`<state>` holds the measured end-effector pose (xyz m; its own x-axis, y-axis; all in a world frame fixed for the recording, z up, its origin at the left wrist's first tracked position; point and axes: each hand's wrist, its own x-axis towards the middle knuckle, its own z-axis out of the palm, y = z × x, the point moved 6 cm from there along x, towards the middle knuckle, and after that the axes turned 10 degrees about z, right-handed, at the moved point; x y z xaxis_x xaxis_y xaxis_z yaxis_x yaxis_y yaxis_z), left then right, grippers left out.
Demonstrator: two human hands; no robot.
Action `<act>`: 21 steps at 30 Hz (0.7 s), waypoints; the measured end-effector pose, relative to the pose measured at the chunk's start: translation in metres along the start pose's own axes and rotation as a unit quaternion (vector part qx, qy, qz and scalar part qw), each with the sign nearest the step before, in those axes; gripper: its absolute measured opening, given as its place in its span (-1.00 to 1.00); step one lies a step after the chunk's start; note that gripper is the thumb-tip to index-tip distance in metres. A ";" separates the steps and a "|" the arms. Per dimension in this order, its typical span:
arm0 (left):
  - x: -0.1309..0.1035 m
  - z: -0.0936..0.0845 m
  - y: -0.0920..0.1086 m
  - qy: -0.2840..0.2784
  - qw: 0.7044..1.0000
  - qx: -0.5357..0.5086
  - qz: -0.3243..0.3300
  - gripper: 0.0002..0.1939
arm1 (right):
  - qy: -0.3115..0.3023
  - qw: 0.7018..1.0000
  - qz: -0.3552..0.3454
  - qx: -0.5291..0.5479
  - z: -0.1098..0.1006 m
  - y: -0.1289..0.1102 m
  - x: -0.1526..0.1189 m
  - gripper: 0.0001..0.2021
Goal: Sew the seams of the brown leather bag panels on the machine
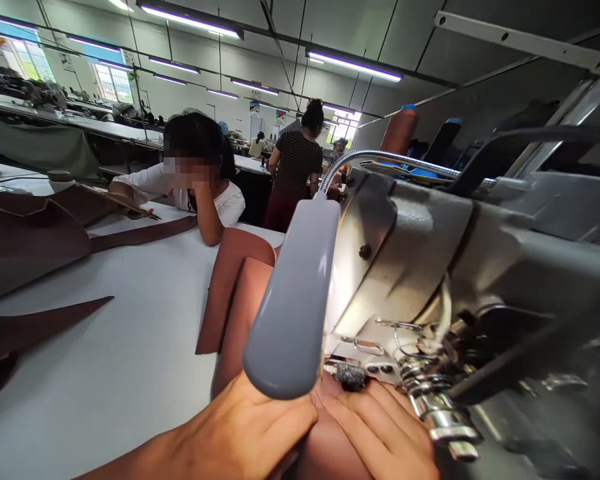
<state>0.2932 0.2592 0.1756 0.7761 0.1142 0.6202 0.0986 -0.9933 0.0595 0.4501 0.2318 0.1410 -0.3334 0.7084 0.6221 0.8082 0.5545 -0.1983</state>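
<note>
A brown leather-like piece runs under both hands to the needle area of a sewing machine. My left hand is closed on this piece, its fingers curled and partly hidden beneath. Just to the right, my right hand lies on the same piece, fingers stretched out beside the presser area. A grey lamp head on a bent metal neck hangs over my left hand and lights the machine. The needle itself is hidden from view. More of the brown material stands curled behind the lamp.
Brown sheets and a pointed strip lie on the white table at left. Across it sits a person with scissors by one hand. Another person stands behind. A thread cone rises beyond the machine.
</note>
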 end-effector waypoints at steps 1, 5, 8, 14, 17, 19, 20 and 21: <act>0.000 -0.003 0.000 -0.005 1.000 -0.010 -0.001 -0.83 | 0.000 1.000 -0.001 -0.012 0.000 -0.003 0.002 -0.60; -0.004 -0.006 -0.001 -0.016 0.999 -0.034 -0.022 -0.80 | 0.017 0.995 -0.027 -0.097 -0.003 -0.022 0.013 -0.70; -0.005 0.004 0.008 0.066 0.996 0.056 -0.008 -0.69 | 0.061 0.986 -0.066 -0.143 -0.003 -0.034 0.018 -0.75; -0.013 0.032 0.025 0.157 0.948 0.275 -0.032 -0.63 | 0.121 0.975 -0.073 -0.173 0.006 -0.035 0.017 -0.75; -0.015 0.029 0.023 0.135 0.954 0.267 -0.020 -0.63 | 0.126 0.978 -0.047 -0.157 0.006 -0.034 0.017 -0.78; -0.015 0.023 0.019 0.116 0.963 0.244 -0.018 -0.62 | 0.135 0.981 -0.032 -0.138 0.004 -0.035 0.017 -0.81; -0.014 0.020 0.018 0.115 0.965 0.234 -0.013 -0.62 | 0.141 0.981 -0.033 -0.131 0.003 -0.036 0.017 -0.81; -0.014 0.017 0.017 0.122 0.967 0.225 -0.005 -0.62 | 0.142 0.981 -0.034 -0.127 0.003 -0.037 0.017 -0.81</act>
<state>0.2948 0.2411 0.1544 0.6087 0.0629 0.7909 0.4088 -0.8792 -0.2447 0.4130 0.2252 0.1565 -0.2710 0.5024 0.8211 0.8954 0.4446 0.0235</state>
